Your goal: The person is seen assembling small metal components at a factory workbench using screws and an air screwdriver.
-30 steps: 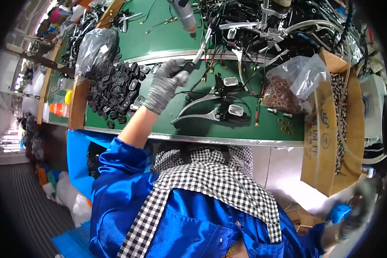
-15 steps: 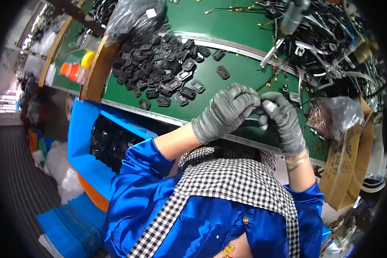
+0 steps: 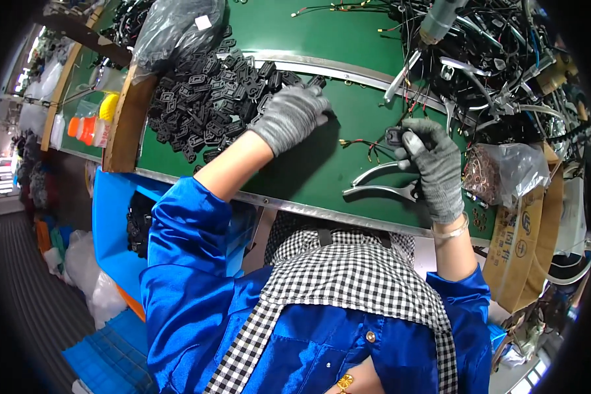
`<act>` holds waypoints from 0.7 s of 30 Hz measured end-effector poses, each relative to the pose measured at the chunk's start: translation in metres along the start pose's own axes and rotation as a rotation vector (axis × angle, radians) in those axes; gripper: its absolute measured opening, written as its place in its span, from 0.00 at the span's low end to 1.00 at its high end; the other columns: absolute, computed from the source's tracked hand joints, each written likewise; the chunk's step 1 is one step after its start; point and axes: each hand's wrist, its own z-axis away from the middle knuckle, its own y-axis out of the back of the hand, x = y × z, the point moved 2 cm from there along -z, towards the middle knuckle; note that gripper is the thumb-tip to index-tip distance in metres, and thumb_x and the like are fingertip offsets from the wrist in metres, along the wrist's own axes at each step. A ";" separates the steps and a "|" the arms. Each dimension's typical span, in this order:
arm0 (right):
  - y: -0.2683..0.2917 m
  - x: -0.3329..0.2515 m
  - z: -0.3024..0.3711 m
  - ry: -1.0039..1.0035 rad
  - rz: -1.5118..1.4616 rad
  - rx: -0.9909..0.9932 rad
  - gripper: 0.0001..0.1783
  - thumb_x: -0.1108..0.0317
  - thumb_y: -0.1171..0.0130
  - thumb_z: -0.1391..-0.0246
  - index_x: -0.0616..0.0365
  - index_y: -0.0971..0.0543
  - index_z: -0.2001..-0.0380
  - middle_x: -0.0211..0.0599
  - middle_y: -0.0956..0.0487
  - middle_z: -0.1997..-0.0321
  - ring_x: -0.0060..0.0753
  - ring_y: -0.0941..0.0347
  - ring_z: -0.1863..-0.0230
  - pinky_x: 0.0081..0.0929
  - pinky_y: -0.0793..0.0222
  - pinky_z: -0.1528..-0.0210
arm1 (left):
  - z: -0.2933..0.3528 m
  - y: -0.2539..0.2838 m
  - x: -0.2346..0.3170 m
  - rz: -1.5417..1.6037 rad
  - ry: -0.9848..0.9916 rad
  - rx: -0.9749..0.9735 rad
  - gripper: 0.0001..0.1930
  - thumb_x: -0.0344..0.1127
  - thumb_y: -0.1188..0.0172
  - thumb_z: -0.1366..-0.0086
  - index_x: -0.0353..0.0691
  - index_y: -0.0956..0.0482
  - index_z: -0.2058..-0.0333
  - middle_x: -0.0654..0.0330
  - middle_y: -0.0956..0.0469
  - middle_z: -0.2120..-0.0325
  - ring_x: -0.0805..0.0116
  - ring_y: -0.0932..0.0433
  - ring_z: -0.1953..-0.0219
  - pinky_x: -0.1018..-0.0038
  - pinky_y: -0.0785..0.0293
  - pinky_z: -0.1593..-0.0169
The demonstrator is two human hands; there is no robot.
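Observation:
My left hand [image 3: 292,118], in a grey knit glove, reaches over the right edge of a heap of small black plastic pieces [image 3: 207,98]. Its fingers curl down and together; what lies under the fingertips is hidden. Near the right side of the bench, my gloved right hand [image 3: 433,167] pinches a small black plastic piece [image 3: 394,136] between thumb and fingers. Thin wires with metal tips [image 3: 358,142] lie just left of that piece. Below them, a pair of pliers [image 3: 381,187] with bare metal handles rests on the green bench top, its head beside the right hand.
A metal rail [image 3: 308,60] crosses the bench. Tangled black cables [image 3: 492,59] fill the far right, under a hanging tool [image 3: 440,23]. A bag of small brown parts [image 3: 482,174] and a carton [image 3: 522,253] stand right. A blue bin [image 3: 111,223] is at left.
My hands were together over the front of the bench; now they are apart. The left has moved left and away to the heap. The pliers have come into full sight beside the right hand.

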 end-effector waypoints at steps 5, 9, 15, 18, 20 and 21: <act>0.016 0.001 0.014 -0.013 0.053 0.050 0.13 0.68 0.43 0.39 0.59 0.25 0.53 0.33 0.21 0.65 0.15 0.26 0.71 0.14 0.29 0.73 | 0.017 0.003 -0.006 0.056 -0.030 0.163 0.20 0.44 0.35 0.45 0.43 0.22 0.55 0.54 0.24 0.58 0.53 0.26 0.51 0.61 0.30 0.47; 0.013 0.003 0.011 0.011 0.048 0.027 0.13 0.67 0.42 0.39 0.59 0.25 0.53 0.32 0.21 0.66 0.16 0.26 0.71 0.13 0.29 0.71 | 0.027 0.023 -0.049 -0.027 0.351 0.314 0.20 0.44 0.34 0.45 0.42 0.22 0.55 0.54 0.24 0.59 0.53 0.26 0.52 0.61 0.29 0.49; -0.001 -0.006 0.005 0.065 0.054 -0.010 0.11 0.71 0.43 0.40 0.62 0.25 0.54 0.35 0.20 0.66 0.20 0.22 0.71 0.16 0.26 0.71 | 0.025 0.006 -0.102 0.161 0.582 0.384 0.16 0.41 0.34 0.43 0.40 0.21 0.59 0.54 0.20 0.67 0.48 0.22 0.62 0.62 0.25 0.55; 0.003 -0.001 0.008 0.064 0.071 -0.016 0.11 0.71 0.43 0.40 0.62 0.25 0.55 0.35 0.20 0.66 0.20 0.22 0.70 0.16 0.25 0.71 | 0.038 0.007 -0.098 0.143 0.524 0.495 0.16 0.42 0.34 0.42 0.38 0.21 0.59 0.55 0.19 0.70 0.52 0.20 0.65 0.65 0.24 0.57; 0.004 0.004 0.009 0.069 0.050 -0.021 0.12 0.70 0.43 0.40 0.61 0.25 0.54 0.35 0.20 0.66 0.20 0.23 0.71 0.16 0.26 0.71 | 0.047 0.013 -0.086 0.141 0.478 0.545 0.16 0.42 0.34 0.41 0.36 0.20 0.60 0.56 0.18 0.71 0.54 0.19 0.66 0.66 0.24 0.58; 0.006 0.006 0.007 0.071 0.033 -0.017 0.12 0.69 0.43 0.40 0.61 0.25 0.54 0.34 0.20 0.66 0.19 0.24 0.71 0.16 0.27 0.70 | 0.047 0.025 -0.075 0.443 0.536 0.560 0.16 0.41 0.35 0.40 0.36 0.21 0.59 0.57 0.18 0.70 0.57 0.19 0.65 0.67 0.24 0.58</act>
